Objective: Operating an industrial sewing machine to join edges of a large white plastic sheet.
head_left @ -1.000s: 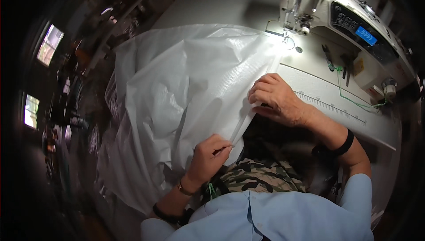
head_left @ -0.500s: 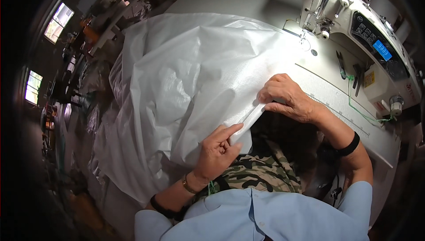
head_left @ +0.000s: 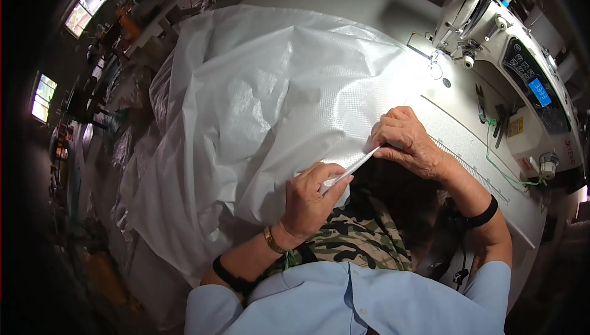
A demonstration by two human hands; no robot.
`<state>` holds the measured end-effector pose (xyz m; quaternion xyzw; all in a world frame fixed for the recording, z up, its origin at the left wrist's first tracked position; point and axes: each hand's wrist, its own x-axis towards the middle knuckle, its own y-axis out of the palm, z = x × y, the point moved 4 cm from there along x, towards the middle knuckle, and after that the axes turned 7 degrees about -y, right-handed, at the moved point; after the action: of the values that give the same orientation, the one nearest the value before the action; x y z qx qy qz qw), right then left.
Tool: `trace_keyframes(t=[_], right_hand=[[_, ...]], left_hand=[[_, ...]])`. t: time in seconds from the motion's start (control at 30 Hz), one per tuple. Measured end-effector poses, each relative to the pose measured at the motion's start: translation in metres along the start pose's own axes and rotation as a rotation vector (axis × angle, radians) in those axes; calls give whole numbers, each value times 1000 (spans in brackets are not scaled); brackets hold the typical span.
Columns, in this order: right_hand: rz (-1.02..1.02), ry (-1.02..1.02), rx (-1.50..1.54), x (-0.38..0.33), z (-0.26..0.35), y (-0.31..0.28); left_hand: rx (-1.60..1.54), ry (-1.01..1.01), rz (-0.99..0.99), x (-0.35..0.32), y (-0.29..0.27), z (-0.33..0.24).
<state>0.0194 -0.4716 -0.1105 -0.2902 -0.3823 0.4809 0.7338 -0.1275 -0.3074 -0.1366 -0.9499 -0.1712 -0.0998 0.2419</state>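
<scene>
A large, wrinkled sheet of white woven plastic (head_left: 246, 114) spreads over the table and hangs down toward my lap. Its near edge is folded into a narrow strip, drawn straight between my two hands. My left hand (head_left: 310, 197) pinches the lower end of that fold between thumb and fingers. Higher up and to the right, my right hand (head_left: 405, 141) grips the same fold, fingers curled over it and thumb beneath. At the far right corner, the sheet reaches close to the needle area of a white sewing machine (head_left: 491, 34), under a bright lamp glow.
Black thread snips (head_left: 481, 102) lie on the machine bed, with green thread (head_left: 501, 169) trailing from them. A ruler scale (head_left: 470, 169) runs along the table's right part. A lit blue display (head_left: 539, 92) sits on the machine head. Cluttered shelves stand at the left.
My left hand has closed its fingers more firmly on the folded edge and shifted slightly up and right. The fold between the hands now looks narrower and tauter. The view has shifted slightly.
</scene>
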Motion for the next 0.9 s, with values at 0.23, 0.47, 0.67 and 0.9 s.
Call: trace_keyframes(t=[0.23, 0.47, 0.67, 0.9], right_hand=[[2, 4, -9, 1, 0, -1], [11, 26, -9, 0, -1, 0], [-74, -28, 13, 0, -1, 0], [-54, 5, -40, -1, -2, 1]], left_hand=[[131, 120, 2, 5, -6, -10], [401, 295, 99, -3, -5, -30], [384, 313, 177, -7, -3, -32], [414, 384, 147, 2, 9, -27]])
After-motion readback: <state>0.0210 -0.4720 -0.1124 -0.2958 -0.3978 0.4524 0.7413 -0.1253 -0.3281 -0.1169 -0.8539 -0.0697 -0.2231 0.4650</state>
